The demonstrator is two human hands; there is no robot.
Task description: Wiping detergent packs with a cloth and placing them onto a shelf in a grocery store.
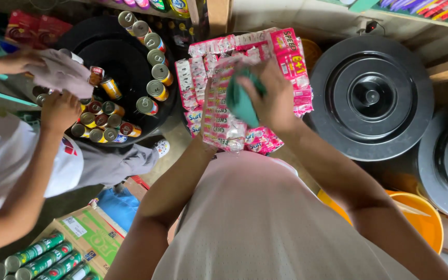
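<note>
My right hand (273, 98) presses a green cloth (242, 101) against the pink sachet strips (224, 122), fingers closed around it. My left hand (207, 111) is mostly hidden behind the strips and holds their left edge. Black lids (372, 98) crowd the right; a co-worker's cans (154, 78) sit just left.

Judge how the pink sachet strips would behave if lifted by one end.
The pink sachet strips would probably hang floppy: they already drape and curl over the left hand. They look light, being small thin packets. The glossy film may be slippery. The right hand presses a green cloth against them.
</note>
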